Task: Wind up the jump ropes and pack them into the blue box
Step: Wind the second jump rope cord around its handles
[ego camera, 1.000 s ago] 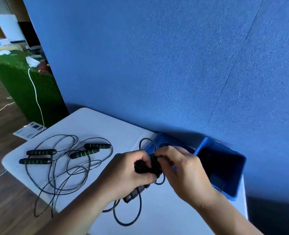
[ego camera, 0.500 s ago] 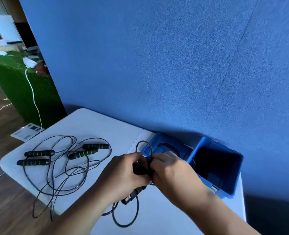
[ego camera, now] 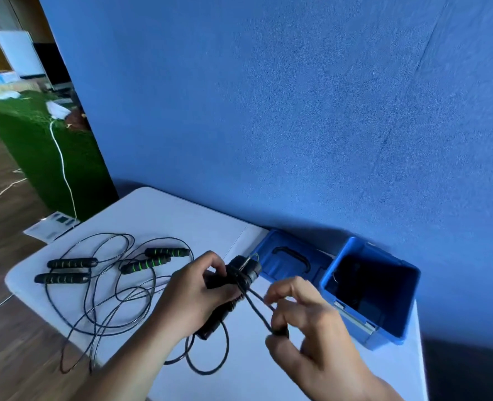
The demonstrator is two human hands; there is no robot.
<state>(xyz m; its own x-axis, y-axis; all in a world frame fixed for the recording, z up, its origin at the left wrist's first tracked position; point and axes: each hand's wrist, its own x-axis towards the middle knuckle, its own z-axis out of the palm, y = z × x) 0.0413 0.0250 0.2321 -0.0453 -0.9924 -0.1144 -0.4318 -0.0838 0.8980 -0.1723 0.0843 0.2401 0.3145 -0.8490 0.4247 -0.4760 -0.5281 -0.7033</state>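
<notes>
Winding of one jump rope. The left hand [ego camera: 193, 296] is clamped round the paired handles [ego camera: 244, 270]. The right hand [ego camera: 306, 331], pressed against the left half a second ago, has drawn back toward the person, pinching a taut loop of cord [ego camera: 258, 306]; another turn is probably being laid on. The blue box [ego camera: 381, 341] stands open just beyond the right hand. The loose ropes [ego camera: 145, 264] lie unwound to the left of the left hand.

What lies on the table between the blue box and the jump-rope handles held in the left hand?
The blue lid, lying flat beside the blue box; the head view shows it.
</notes>
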